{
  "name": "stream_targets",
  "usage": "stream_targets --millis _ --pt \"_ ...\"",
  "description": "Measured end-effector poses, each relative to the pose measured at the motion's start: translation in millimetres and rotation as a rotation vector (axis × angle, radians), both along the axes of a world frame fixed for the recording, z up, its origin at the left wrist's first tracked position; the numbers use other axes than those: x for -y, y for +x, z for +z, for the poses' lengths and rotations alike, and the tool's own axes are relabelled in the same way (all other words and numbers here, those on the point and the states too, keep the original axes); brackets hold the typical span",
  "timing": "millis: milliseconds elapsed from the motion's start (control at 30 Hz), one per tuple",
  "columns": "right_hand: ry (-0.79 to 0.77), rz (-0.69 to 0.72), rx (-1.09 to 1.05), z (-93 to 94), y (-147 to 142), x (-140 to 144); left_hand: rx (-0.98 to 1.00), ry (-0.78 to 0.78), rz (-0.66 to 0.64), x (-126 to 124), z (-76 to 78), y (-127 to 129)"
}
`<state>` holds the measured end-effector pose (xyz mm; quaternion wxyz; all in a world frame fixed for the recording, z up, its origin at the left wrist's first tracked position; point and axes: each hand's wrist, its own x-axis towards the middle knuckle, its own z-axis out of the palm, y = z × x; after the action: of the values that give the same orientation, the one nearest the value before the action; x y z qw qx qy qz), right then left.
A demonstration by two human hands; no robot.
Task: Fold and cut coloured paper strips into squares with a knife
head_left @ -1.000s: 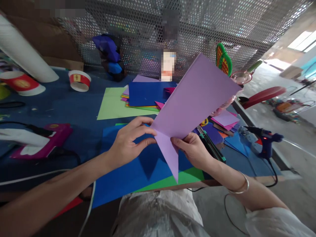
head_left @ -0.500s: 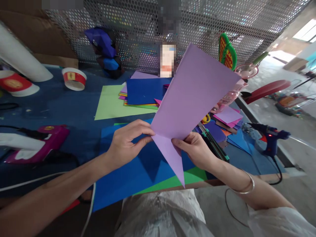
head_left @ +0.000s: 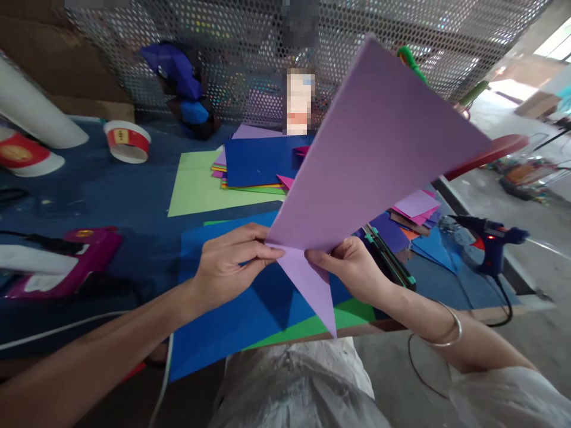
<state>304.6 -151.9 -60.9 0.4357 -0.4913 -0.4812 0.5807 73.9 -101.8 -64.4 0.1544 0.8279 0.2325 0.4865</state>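
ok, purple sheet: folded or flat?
Folded. The purple sheet creases between left hand and right hand; its smaller lower flap angles away from the rest.

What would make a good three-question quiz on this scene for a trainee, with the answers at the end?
1. Multiple choice: what do the left hand and right hand both hold?
A) a paper cup
B) a light purple sheet
C) a pair of scissors

2. True or false: the glue gun is in the right hand.

3. Fill in the blank: on the table below the hands, a green sheet shows from under a ____ sheet.

Key:
1. B
2. False; the glue gun is in neither hand.
3. blue
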Motion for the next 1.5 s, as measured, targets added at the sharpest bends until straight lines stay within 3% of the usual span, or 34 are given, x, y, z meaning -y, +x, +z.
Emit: stream_targets --millis 167,500,700,900,1067,1500 --pt "0.048 0.007 0.017 1.9 -0.9 0.9 0.052 -0.029 0.031 2.8 1.6 2.0" --pt "-0.001 0.031 -0.002 0.4 0.6 1.3 0.078 -0.177 0.076 6.4 2.7 3.3" --pt "-0.016 0.049 -0.059 0.9 1.1 1.2 0.116 -0.412 0.111 7.7 6.9 5.0" --pt "0.127 -0.032 -0.212 7.3 -0.3 -1.6 0.197 -0.595 0.126 -0.6 9.5 3.6" --pt "0.214 -0.045 -0.189 8.0 -1.0 0.7 0.252 -0.751 0.159 -3.9 9.5 3.4" --pt "0.223 -0.145 -0.065 2.8 -1.9 -9.0 0.235 -0.810 0.162 3.2 12.1 7.6"
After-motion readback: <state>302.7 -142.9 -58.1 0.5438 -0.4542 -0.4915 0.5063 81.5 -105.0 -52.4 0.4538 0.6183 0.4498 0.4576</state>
